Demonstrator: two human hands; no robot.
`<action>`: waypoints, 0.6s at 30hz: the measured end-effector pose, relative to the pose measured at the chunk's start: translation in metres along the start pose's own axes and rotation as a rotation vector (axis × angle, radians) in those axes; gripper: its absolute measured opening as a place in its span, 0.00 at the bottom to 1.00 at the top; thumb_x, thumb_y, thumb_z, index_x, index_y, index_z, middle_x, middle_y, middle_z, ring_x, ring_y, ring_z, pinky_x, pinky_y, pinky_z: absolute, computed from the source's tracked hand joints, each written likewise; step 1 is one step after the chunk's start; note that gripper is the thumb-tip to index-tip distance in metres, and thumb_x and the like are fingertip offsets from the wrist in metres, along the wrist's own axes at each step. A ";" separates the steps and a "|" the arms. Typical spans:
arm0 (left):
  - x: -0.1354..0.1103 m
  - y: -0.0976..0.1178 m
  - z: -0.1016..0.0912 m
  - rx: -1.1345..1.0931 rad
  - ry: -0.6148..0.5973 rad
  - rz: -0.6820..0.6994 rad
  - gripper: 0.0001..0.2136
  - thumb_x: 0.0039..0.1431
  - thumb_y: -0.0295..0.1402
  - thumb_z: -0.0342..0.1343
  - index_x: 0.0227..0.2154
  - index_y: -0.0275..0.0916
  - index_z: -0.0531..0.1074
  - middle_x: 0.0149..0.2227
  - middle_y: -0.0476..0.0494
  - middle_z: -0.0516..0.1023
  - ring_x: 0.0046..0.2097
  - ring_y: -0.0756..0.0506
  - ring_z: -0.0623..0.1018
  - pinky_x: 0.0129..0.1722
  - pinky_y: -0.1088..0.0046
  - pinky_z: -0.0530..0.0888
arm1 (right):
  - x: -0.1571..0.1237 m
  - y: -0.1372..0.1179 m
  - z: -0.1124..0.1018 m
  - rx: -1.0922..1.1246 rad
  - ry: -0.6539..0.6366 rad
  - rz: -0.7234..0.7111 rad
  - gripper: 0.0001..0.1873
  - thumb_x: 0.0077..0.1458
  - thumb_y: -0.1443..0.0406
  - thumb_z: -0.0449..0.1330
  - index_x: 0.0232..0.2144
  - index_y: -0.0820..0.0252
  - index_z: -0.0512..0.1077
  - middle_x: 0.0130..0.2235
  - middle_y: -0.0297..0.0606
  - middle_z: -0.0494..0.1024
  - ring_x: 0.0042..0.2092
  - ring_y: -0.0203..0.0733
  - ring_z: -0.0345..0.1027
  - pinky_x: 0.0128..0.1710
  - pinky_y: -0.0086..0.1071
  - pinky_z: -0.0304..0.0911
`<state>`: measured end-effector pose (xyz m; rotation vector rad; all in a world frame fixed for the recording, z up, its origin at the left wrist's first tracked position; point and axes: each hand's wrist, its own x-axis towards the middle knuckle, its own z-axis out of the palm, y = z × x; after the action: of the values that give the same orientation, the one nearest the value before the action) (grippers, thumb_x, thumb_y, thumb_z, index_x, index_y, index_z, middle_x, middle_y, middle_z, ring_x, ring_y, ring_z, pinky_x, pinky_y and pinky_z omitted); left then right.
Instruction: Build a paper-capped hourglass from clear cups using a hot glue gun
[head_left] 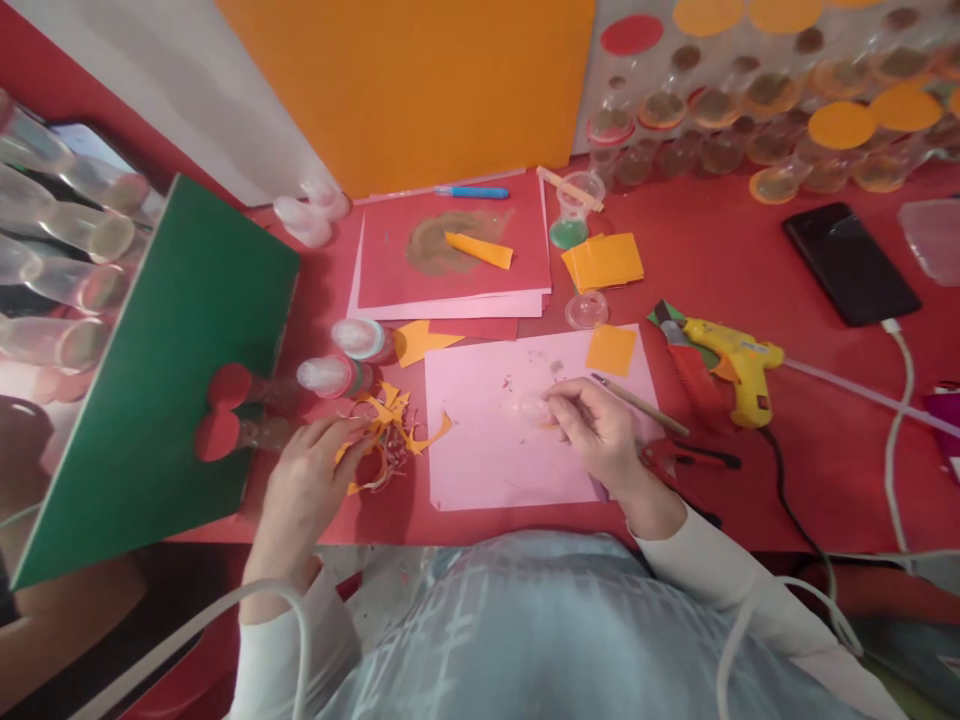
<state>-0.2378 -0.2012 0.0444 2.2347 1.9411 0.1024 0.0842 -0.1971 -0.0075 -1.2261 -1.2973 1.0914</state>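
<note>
My right hand (pixel 592 430) is over the pink sheet (pixel 480 460), thumb and fingers pinched on a small clear plastic piece (pixel 531 408); its exact shape is blurred. Beside the sheet, my left hand (pixel 304 490) reaches over a heap of orange paper scraps (pixel 390 425), fingers extended and thumb a little apart, with nothing clearly held. A brown pen-like stick (pixel 641 405) and an orange paper square (pixel 611 350) lie near my right hand. Two clear plastic bottles, one with a pink ring (pixel 330 376) and one with a pale blue ring (pixel 360 340), stand beyond my left hand.
A yellow glue gun (pixel 739 365) with its cord lies at right, near red-handled pliers (pixel 690 458) and a black phone (pixel 851 262). A green board (pixel 172 390) stands at left. Stacked red sheets (pixel 379 270) lie at the back; several clear hourglass-like pieces (pixel 712 110) fill the back right.
</note>
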 end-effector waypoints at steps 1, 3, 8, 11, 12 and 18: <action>0.001 0.005 -0.001 0.010 -0.003 0.001 0.15 0.66 0.40 0.46 0.41 0.42 0.76 0.43 0.38 0.82 0.46 0.35 0.80 0.43 0.59 0.77 | 0.000 -0.001 -0.001 0.033 0.056 -0.002 0.06 0.61 0.60 0.58 0.35 0.56 0.71 0.25 0.29 0.73 0.20 0.31 0.64 0.18 0.25 0.61; 0.006 0.018 -0.003 0.010 -0.009 0.016 0.14 0.66 0.40 0.47 0.43 0.41 0.76 0.44 0.39 0.81 0.46 0.36 0.81 0.41 0.62 0.78 | 0.000 -0.004 -0.004 0.078 0.160 -0.024 0.06 0.61 0.61 0.60 0.39 0.55 0.70 0.28 0.30 0.73 0.21 0.31 0.64 0.18 0.25 0.61; 0.026 0.061 -0.002 -0.040 -0.025 0.169 0.12 0.67 0.38 0.50 0.47 0.43 0.74 0.44 0.42 0.80 0.46 0.39 0.81 0.41 0.66 0.77 | -0.007 -0.017 -0.022 0.050 0.342 -0.159 0.10 0.60 0.64 0.62 0.45 0.52 0.71 0.32 0.29 0.72 0.23 0.31 0.64 0.20 0.26 0.63; 0.040 0.087 0.007 -0.106 -0.052 0.391 0.15 0.64 0.34 0.57 0.52 0.42 0.70 0.47 0.40 0.78 0.46 0.39 0.80 0.43 0.64 0.78 | -0.018 -0.020 -0.041 0.049 0.413 -0.156 0.05 0.61 0.63 0.62 0.41 0.53 0.73 0.26 0.27 0.69 0.22 0.32 0.63 0.21 0.27 0.62; 0.045 0.095 0.011 -0.124 -0.065 0.461 0.18 0.62 0.33 0.60 0.53 0.41 0.68 0.48 0.38 0.77 0.46 0.39 0.80 0.44 0.62 0.77 | -0.023 -0.020 -0.048 0.063 0.408 -0.144 0.03 0.63 0.62 0.61 0.37 0.54 0.73 0.24 0.27 0.68 0.22 0.32 0.63 0.20 0.27 0.61; 0.073 0.129 0.039 -0.140 -0.139 0.591 0.26 0.51 0.35 0.70 0.51 0.39 0.68 0.48 0.37 0.75 0.48 0.37 0.76 0.47 0.56 0.76 | -0.054 -0.017 -0.077 -0.108 0.461 -0.023 0.13 0.66 0.60 0.58 0.29 0.56 0.72 0.17 0.25 0.64 0.16 0.31 0.58 0.15 0.25 0.55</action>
<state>-0.0953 -0.1497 0.0247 2.5584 1.1193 0.1490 0.1579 -0.2538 0.0122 -1.4372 -1.0190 0.6731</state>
